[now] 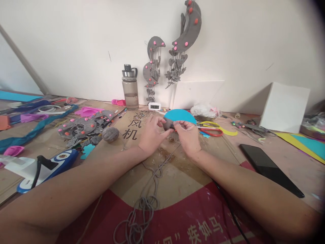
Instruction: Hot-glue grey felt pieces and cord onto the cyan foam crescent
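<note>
Over the middle of the cardboard, my left hand point(152, 134) pinches the edge of a small grey felt-like piece point(167, 124). The fingertips of my right hand point(188, 136) are closed on the same piece from the other side, partly covering it. Its full shape is hidden by my fingers. Grey yarn point(149, 201) trails from below my hands toward me in a loose tangle. Just behind my hands lies a blue disc point(180, 114). Scissors point(215, 131) with a red handle rest right of my right hand, and a grey yarn ball point(110, 134) lies left of my left hand.
Grey moon ornaments point(194, 30) with pink dots hang on the wall; similar ones point(83, 127) lie at left. A bottle point(130, 88) and a small clock point(154, 106) stand at the back. A glue gun point(48, 169) is at front left, a phone point(269, 169) at right.
</note>
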Available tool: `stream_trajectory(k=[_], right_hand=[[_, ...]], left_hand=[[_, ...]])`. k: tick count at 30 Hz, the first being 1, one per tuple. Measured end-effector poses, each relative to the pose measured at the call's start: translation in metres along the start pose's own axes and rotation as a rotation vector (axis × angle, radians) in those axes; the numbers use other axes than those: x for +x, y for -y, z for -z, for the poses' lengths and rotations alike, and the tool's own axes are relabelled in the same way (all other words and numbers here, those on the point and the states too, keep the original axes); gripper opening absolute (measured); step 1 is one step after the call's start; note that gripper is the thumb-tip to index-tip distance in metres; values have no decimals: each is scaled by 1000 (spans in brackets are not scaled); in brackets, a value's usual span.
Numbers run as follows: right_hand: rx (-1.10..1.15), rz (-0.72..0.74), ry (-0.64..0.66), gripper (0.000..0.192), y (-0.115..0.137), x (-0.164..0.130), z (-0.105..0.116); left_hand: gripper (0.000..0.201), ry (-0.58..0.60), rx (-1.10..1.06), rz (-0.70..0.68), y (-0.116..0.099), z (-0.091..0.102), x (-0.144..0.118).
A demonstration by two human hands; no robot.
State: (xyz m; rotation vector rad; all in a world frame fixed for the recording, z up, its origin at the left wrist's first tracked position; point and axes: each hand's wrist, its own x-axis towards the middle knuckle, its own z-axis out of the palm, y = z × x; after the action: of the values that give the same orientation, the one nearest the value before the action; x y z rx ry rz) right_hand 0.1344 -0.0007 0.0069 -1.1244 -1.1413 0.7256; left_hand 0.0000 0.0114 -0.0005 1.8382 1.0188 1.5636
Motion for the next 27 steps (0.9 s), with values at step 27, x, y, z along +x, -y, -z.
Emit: stream_trajectory(k=[27], right_hand=[[-336,297,203,18,-7,1,5]], left_hand=[[17,16,-642,436,10,-6,6]])
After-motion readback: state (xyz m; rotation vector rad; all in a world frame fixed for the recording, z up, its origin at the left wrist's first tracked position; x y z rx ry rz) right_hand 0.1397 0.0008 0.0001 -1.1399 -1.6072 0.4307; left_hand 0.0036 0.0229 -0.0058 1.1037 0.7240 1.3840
